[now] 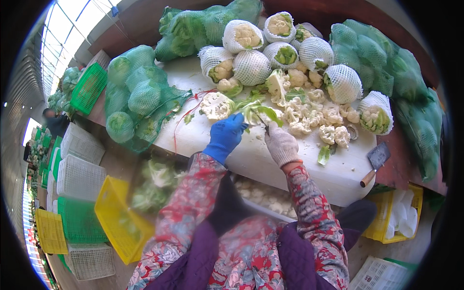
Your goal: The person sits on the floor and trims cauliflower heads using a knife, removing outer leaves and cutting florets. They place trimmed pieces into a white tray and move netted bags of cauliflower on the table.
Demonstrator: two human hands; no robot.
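My left hand (225, 134), in a blue glove, is closed around a leafy cauliflower piece (250, 113) above the white board (217, 139). In a pale knitted glove, my right hand (282, 142) grips a small knife (266, 127). Its dark narrow blade reaches up to the leaves, which partly hide it. A cut cauliflower half (216, 106) lies just beyond the blue glove. To the right of the knife spreads a heap of loose cauliflower florets (304, 112), with a larger cut chunk (278, 87) behind it.
Cauliflowers in white foam nets (252, 67) are stacked at the back. Green mesh sacks (136, 94) flank them. A cleaver (378, 156) lies at the board's right edge, near a metal ring (352, 131). Below are a yellow crate (112, 217) and a bin of leaves (156, 185).
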